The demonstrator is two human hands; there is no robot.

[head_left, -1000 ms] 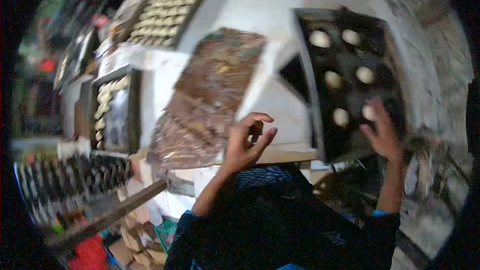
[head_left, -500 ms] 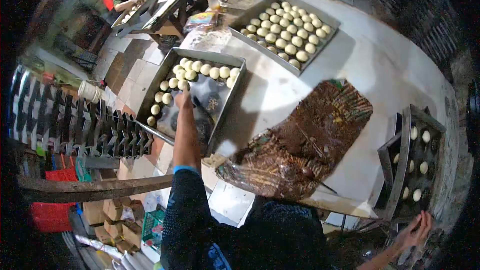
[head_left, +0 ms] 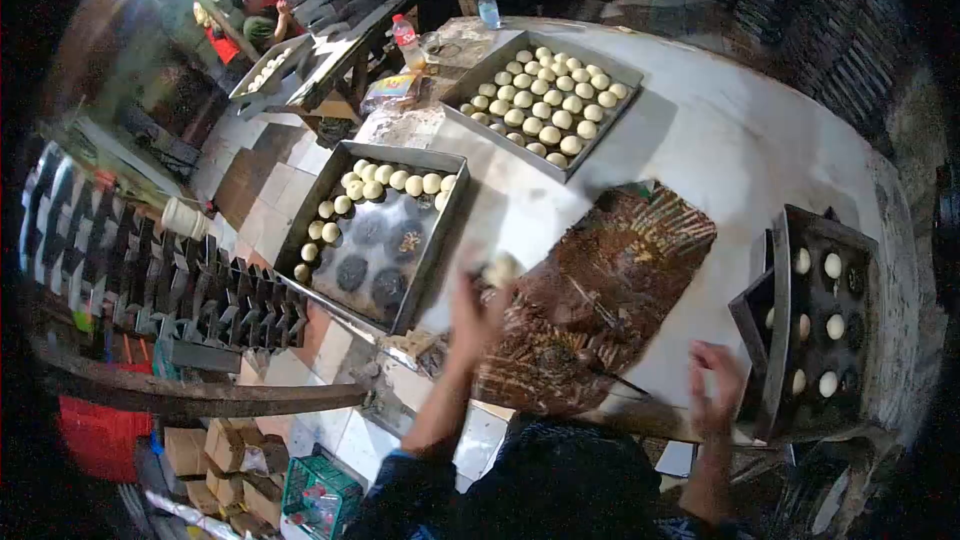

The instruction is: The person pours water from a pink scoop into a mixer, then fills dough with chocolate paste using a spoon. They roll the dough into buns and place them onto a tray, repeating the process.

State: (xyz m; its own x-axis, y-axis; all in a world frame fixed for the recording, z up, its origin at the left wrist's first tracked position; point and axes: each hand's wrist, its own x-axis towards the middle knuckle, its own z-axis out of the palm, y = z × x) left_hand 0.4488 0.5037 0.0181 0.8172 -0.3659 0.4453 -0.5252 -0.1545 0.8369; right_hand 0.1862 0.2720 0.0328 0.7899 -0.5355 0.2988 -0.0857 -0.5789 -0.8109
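Note:
My left hand (head_left: 472,325) is over the table between the left tray and a brown, sticky-looking mass (head_left: 600,290). A pale dough ball (head_left: 500,270), smeared by motion, shows at its fingertips, between fingers and thumb. My right hand (head_left: 714,385) is raised at the table's front edge, left of the right-hand tray (head_left: 790,330), fingers apart and slightly bent, nothing seen in them. Dough balls line the far and left sides of the left tray (head_left: 415,300); dark round patches mark its bare bottom. Several balls sit in the right-hand tray.
At the back, another tray (head_left: 550,165) is filled with rows of dough balls. A red-capped bottle (head_left: 408,42) and a clear bottle (head_left: 487,2) stand beyond. Stacked metal trays (head_left: 150,250) and a wooden beam (head_left: 210,396) are at left. A person (head_left: 262,25) works in the background.
My left hand has left the left tray and moved right and toward me, now with a dough ball at its fingers. My right hand has risen leftward from beside the right-hand tray. The view has shifted.

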